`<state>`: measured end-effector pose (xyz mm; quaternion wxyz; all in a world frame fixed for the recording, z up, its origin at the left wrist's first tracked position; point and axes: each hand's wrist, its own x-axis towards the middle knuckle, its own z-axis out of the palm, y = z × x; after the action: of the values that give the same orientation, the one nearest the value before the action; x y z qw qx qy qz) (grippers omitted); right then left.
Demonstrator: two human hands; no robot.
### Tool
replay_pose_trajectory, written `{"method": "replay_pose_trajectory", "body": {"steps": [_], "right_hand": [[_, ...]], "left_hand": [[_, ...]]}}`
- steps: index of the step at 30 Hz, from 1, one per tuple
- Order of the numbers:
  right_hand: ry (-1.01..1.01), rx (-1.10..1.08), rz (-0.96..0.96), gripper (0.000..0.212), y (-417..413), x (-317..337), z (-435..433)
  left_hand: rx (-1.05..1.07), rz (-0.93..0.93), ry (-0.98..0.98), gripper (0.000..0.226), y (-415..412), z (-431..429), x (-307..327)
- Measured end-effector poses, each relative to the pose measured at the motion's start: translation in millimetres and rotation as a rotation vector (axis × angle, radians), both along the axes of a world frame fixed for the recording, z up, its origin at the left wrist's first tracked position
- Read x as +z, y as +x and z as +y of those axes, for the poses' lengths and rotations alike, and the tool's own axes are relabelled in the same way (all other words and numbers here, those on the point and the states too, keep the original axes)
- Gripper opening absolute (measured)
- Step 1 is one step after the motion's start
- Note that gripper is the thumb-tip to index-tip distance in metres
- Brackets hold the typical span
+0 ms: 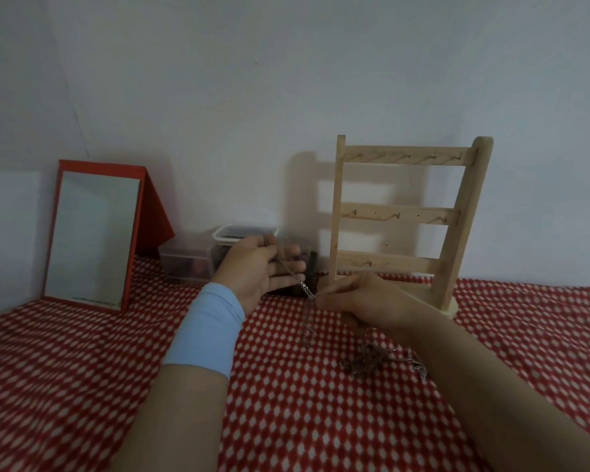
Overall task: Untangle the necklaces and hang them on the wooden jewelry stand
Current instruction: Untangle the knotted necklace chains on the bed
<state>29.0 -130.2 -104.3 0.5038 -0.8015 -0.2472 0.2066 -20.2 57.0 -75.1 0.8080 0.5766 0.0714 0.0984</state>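
Stretching a chain (pixel 298 282) between both hands: left hand (pixel 259 270) pinching its upper end, right hand (pixel 351 296) pinching lower down. Trailing into the tangle (pixel 372 359) on the tabletop (pixel 82 369), near the bare stand (pixel 402 216). Risking tighter knots by tugging hard.

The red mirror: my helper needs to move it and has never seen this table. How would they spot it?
Start at the wooden jewelry stand by the wall, then look far left past the plastic containers. The mirror stands there tilted back, the only red-framed, reflective thing.
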Motion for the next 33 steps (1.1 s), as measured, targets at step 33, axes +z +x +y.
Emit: {"method": "replay_pose_trajectory", "body": {"steps": [33], "right_hand": [[-0.120,-0.070,-0.074,0.029,-0.8,-1.5,4.3]], "left_hand": [[-0.150,-0.037,1.161,0.011,5.4,-1.7,-18.9]]}}
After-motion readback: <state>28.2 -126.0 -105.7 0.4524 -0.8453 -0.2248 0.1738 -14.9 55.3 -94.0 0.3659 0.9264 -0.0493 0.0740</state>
